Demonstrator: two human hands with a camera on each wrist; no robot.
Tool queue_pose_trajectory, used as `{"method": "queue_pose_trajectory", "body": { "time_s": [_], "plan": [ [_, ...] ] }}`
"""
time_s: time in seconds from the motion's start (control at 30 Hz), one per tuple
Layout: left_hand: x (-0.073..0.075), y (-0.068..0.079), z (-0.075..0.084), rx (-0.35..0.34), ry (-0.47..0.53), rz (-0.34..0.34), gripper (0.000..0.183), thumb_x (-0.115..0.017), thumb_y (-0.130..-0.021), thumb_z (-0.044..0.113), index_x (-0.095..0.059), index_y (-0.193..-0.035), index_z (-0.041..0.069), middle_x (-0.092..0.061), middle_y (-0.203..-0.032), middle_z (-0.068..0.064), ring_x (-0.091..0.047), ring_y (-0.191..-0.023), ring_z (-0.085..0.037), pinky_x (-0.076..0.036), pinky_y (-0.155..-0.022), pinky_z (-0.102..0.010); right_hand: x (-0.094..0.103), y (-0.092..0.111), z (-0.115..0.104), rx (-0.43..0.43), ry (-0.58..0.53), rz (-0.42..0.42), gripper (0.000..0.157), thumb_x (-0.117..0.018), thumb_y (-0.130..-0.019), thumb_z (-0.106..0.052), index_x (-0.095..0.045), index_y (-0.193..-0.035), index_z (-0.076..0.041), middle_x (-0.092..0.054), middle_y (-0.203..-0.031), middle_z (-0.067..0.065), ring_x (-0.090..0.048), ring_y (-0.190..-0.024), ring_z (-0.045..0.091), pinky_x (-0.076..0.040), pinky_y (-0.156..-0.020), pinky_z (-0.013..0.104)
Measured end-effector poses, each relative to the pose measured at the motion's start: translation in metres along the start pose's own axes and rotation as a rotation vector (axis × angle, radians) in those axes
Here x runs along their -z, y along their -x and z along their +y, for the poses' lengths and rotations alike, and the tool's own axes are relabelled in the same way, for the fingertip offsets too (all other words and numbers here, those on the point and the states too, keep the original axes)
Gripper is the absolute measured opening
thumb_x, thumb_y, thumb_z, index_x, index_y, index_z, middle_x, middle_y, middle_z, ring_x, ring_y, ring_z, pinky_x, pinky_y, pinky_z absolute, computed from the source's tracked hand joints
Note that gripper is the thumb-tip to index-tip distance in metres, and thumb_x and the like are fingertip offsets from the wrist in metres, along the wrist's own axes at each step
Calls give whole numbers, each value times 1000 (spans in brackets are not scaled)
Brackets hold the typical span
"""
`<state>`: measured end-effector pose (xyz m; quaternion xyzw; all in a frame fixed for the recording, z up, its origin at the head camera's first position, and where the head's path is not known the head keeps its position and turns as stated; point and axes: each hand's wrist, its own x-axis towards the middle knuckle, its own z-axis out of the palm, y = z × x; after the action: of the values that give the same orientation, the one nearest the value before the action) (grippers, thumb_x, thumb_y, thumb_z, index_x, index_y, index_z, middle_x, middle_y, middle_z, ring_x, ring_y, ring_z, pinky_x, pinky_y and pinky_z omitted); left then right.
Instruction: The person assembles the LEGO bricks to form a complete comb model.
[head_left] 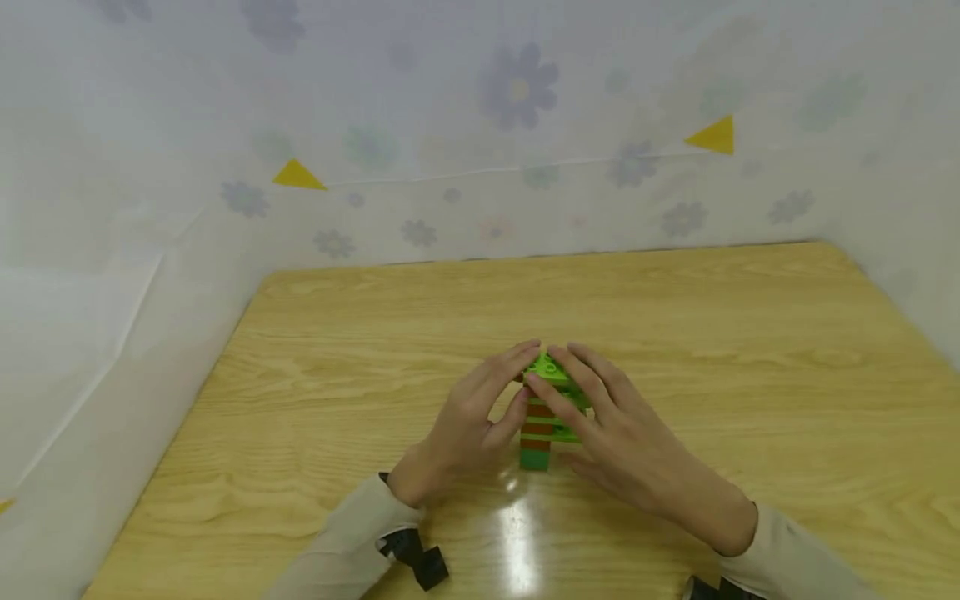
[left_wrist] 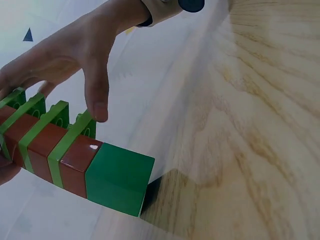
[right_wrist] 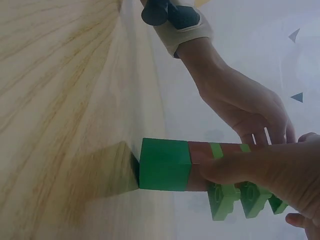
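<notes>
A tower of toy building blocks [head_left: 535,458] stands on the wooden table, with a dark green block [left_wrist: 120,177] at its foot. Above that, brown blocks [right_wrist: 199,152] alternate with light green plates [right_wrist: 224,200] that jut out to the right in the head view. My left hand [head_left: 468,417] holds the tower's upper left side, thumb on the near side and fingertips near the top. On the right, my right hand [head_left: 637,442] lays extended fingers over the studded light green top piece [head_left: 549,368]. Its thumb hangs lower, beside the plates. The hands partly hide the upper blocks.
The wood-grain table [head_left: 360,333] reaches back to a white flower-patterned cloth [head_left: 450,108]. Yellow triangles [head_left: 298,174] mark the cloth. A black wrist camera [head_left: 420,558] sits under the left sleeve, and another [head_left: 712,590] shows at the right sleeve.
</notes>
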<state>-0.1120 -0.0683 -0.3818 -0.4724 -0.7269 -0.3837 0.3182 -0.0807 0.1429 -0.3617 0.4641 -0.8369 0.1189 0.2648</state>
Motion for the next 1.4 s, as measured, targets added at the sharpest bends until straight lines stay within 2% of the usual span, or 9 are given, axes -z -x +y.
{"method": "queue_pose_trajectory", "body": {
  "time_s": [0.07, 0.23, 0.37, 0.47, 0.63, 0.73, 0.93, 1.17, 1.4],
  "plan": [
    [-3, 1, -1, 25, 38, -22, 39, -41, -103, 13, -47, -131, -13, -53, -131, -26, -62, -109, -26, -53, -91, -26, -4, 2, 2, -7, 23, -13, 115, -97, -51, -27, -35, -146, -6, -31, -148, 26, -30, -135, 44, -27, -112, 42],
    [-8, 4, -2, 114, 101, -75, 46, -42, -103, 12, -36, -141, -13, -44, -142, -24, -60, -114, -25, -52, -92, -24, -12, -1, 11, -4, 11, 55, 115, -96, -50, -25, -34, -146, -6, -35, -142, 28, -34, -128, 44, -36, -102, 46],
    [-10, 8, -4, 271, 68, -215, 61, -45, -103, 18, -17, -152, -3, -29, -155, -16, -44, -133, -25, -43, -105, -32, -14, -2, 26, -51, -46, 78, 118, -94, -46, -26, -34, -145, -6, -41, -136, 25, -38, -123, 42, -40, -97, 51],
    [-13, 13, -6, 359, -20, -352, 69, -45, -103, 24, -5, -155, 4, -14, -160, -9, -24, -144, -22, -29, -115, -38, -15, 1, 39, -121, -97, 18, 120, -94, -45, -29, -33, -147, -7, -43, -133, 22, -41, -121, 40, -41, -97, 55],
    [-26, 16, -8, 385, -265, -557, 71, -37, -105, 37, 0, -153, 1, 1, -161, -14, -1, -148, -25, -13, -119, -46, -17, 7, 53, -187, -179, -138, 121, -93, -52, -31, -27, -150, -6, -43, -135, 21, -42, -123, 38, -45, -95, 57],
    [-34, 14, -8, 414, -328, -649, 69, -27, -106, 43, 1, -152, 0, 6, -161, -14, 5, -148, -26, -7, -120, -45, -20, 11, 59, -207, -239, -213, 122, -93, -55, -30, -23, -152, -6, -43, -137, 21, -43, -125, 36, -48, -94, 55],
    [-45, 11, -8, 465, -308, -725, 67, -20, -106, 45, -4, -152, -1, 6, -160, -14, 8, -147, -24, -5, -120, -42, -28, 18, 65, -277, -396, -311, 120, -89, -61, -27, -17, -155, -10, -39, -144, 20, -40, -130, 34, -48, -96, 53],
    [-49, 11, -7, 485, -303, -758, 64, -19, -106, 42, -12, -151, -3, 0, -160, -16, -1, -148, -28, -7, -120, -40, -36, 24, 71, -350, -484, -364, 112, -86, -66, -25, -18, -154, -7, -36, -147, 20, -37, -132, 36, -42, -100, 56],
    [-52, 15, -7, 507, -297, -782, 65, -17, -106, 43, -13, -151, -3, -4, -160, -18, -3, -147, -27, -11, -120, -39, -39, 25, 74, -314, -505, -345, 107, -86, -69, -23, -22, -152, -1, -39, -145, 21, -39, -130, 39, -40, -101, 58]
  ]
}}
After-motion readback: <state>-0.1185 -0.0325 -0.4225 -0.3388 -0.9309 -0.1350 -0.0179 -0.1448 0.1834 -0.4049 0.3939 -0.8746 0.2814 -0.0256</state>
